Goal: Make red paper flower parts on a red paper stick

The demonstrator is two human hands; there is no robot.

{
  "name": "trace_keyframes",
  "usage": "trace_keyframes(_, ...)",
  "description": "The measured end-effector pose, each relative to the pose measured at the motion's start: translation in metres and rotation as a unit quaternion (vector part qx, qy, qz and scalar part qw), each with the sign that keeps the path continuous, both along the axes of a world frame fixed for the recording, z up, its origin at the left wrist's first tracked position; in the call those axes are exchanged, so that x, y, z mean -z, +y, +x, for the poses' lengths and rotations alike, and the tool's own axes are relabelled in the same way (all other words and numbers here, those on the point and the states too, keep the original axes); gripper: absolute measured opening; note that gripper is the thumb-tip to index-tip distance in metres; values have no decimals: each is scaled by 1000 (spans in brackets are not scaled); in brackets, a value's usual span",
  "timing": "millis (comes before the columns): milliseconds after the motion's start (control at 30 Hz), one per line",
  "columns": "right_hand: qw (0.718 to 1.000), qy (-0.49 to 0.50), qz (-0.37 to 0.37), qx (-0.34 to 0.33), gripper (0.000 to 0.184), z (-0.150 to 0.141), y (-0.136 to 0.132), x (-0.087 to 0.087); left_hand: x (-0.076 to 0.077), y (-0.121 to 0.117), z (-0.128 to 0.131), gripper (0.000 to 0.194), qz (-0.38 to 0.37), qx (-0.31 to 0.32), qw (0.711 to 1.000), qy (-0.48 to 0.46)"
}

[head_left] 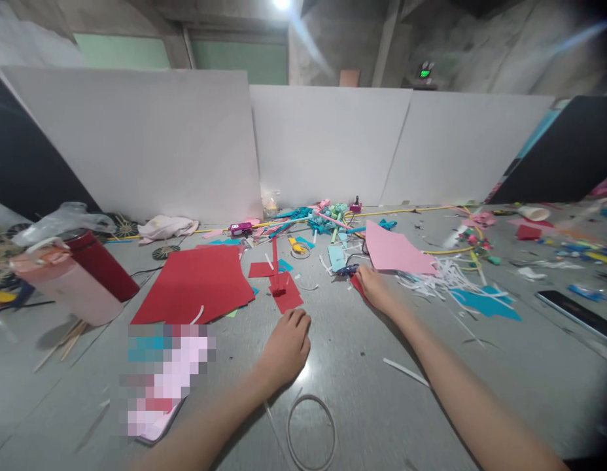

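Observation:
My left hand (288, 343) rests low over the grey table with its fingers curled together. What it holds, if anything, is hidden under the fingers. Farther forward and to the right, my right hand (375, 288) bends its fingers down at the end of a small dark blue tool (345, 269). The frame does not show clearly whether they grip it. A scrap of red paper (357, 285) shows at that hand's left edge. Ahead of the left hand lie red paper pieces (288, 297) and a folded red paper strip (276, 261). Pink paper (399, 250) lies just beyond the right hand.
A large red sheet (195, 284), a pink bottle (70, 281) and a dark red bottle (102, 261) are at left. White paper shreds (443, 278), blue paper (485, 302) and a phone (578, 314) lie at right. A coiled strip (334, 435) lies in front; white panels (328, 144) stand behind.

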State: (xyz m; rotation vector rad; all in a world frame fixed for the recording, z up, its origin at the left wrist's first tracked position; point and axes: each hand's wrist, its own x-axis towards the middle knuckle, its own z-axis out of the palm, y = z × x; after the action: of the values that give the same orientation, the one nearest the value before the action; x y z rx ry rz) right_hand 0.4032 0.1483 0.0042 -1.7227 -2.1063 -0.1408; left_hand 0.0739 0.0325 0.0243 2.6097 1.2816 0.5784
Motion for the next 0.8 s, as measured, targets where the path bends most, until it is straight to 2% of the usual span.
trace_keyframes(133, 998, -55, -8, 43, 19, 0, 8, 9, 2, 17, 3, 34, 8, 6, 1000, 0)
trace_keyframes(367, 996, -46, -2, 83, 26, -1, 15, 11, 0, 26, 8, 33, 20, 18, 999, 24)
trace_keyframes(467, 994, -21, -8, 109, 29, -2, 18, 8, -10, 16, 9, 30, 18, 20, 998, 58)
trace_keyframes(600, 994, 10, -1, 106, 32, -2, 17, 9, -36, -25, -5, 37, 18, 30, 997, 67)
trace_keyframes(667, 995, 23, 9, 97, 32, 0, 15, 11, -47, -47, -26, 38, -14, -5, 999, 50)
trace_keyframes(700, 995, 27, 16, 92, 32, 1, 13, 12, -50, -56, -39, 39, -29, -41, 998, 40)
trace_keyframes(800, 995, 33, 48, 82, 33, 2, 9, 12, -46, -73, -91, 49, -15, -202, 979, 37)
